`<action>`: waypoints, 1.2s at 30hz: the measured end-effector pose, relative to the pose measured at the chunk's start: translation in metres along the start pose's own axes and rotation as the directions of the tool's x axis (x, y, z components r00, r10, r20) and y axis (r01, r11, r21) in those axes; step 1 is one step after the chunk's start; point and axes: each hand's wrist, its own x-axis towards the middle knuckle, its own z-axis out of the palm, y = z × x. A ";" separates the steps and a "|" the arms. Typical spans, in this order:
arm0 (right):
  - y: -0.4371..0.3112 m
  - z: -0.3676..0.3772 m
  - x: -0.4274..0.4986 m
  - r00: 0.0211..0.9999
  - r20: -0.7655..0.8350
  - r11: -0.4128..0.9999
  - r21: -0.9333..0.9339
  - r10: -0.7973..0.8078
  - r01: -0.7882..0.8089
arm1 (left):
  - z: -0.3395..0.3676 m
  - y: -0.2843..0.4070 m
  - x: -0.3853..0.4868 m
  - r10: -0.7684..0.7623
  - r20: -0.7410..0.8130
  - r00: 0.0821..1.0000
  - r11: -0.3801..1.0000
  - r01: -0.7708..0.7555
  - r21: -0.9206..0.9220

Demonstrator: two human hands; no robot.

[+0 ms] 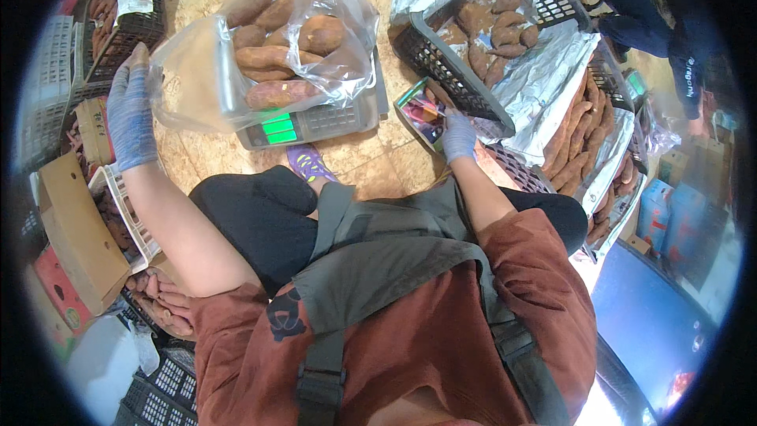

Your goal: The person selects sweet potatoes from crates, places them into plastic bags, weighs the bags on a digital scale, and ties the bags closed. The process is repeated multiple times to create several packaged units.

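My left hand point(131, 115), in a grey-blue knit glove, is raised beside the left edge of a clear plastic bag point(183, 80). Its fingers point away from me; whether they pinch the film is unclear. Several large sweet potatoes point(275, 58) lie inside the bag, which rests on a digital scale point(331, 118) with a lit green display. My right hand point(460, 136), gloved alike, reaches down to the near edge of a small printed box point(419, 111). The fingertips are partly hidden, so their grip cannot be made out.
Right of the scale, a black plastic crate point(455, 74) with smaller sweet potatoes sits tilted over paper and more sweet potatoes point(576, 130). Crates and a cardboard box point(83, 231) crowd the left. Another person's dark-clothed leg point(630, 0) is at upper right. A blue surface point(644, 307) lies lower right.
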 end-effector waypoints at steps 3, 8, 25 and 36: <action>-0.019 -0.050 0.008 0.997 -0.068 0.951 0.310 0.044 -0.021 | 0.000 0.019 -0.011 0.273 -0.270 0.923 0.956 -0.230 0.179; -0.066 -0.186 0.005 0.988 -0.150 0.860 0.500 -0.035 0.107 | 0.041 0.068 -0.080 0.647 -0.111 0.754 0.721 -0.653 -0.232; -0.194 -0.277 0.012 0.934 -0.324 0.381 0.853 -0.149 0.357 | 0.027 0.037 -0.094 0.747 0.154 0.646 0.591 -0.540 -0.599; -0.323 -0.152 0.157 0.883 0.282 0.878 0.415 -0.375 0.240 | 0.007 -0.041 0.001 0.016 0.043 0.999 0.936 -0.030 0.350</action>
